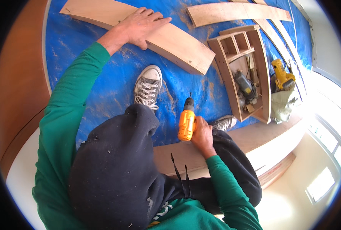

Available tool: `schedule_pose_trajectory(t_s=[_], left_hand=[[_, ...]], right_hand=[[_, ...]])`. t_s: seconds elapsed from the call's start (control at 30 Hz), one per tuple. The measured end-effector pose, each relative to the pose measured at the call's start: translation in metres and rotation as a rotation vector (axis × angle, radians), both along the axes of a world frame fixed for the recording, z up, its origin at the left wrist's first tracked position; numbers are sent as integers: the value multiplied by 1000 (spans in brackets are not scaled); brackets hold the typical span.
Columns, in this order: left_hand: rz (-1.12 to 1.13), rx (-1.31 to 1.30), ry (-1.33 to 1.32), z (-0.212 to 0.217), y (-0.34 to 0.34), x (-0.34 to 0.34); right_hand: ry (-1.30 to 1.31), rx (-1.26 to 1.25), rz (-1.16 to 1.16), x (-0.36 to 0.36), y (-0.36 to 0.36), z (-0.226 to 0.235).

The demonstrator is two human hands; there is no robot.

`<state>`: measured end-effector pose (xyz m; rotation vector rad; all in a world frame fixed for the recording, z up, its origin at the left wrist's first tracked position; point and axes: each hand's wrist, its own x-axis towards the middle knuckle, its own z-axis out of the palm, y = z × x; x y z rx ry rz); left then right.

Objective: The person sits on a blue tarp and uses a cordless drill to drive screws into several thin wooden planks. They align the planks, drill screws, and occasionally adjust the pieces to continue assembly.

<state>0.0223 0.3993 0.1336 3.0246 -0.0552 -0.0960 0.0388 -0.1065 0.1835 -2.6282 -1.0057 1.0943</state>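
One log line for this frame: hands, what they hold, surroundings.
left hand: flat on curved wooden board | right hand: grips yellow drill, bit toward blue tarp | nearby: wooden shelf box

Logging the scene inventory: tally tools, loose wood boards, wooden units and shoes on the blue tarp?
Power tools: 3 – yellow drill in right hand, yellow tool, dark tool inside the shelf unit
Loose wood boards: 2 – curved board under left hand, thin board
Wooden shelf unit: 1
Grey sneakers: 2 –
Total: 8

Woodworking site: plywood boards [178, 42], power tools [281, 74]
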Motion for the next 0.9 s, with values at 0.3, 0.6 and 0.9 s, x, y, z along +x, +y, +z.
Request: schedule_pose_trajectory(t_s=[0.3,0.6,0.9], left_hand=[[-24,-38,222,11,32,-4],[-196,-140,203,-7,-165,18],[-263,-346,-13,11,-197,24]], right_hand=[[50,61,-23,-3,11,-13],[352,386,-353,41,26,115],[546,262,-943,54,19,142]])
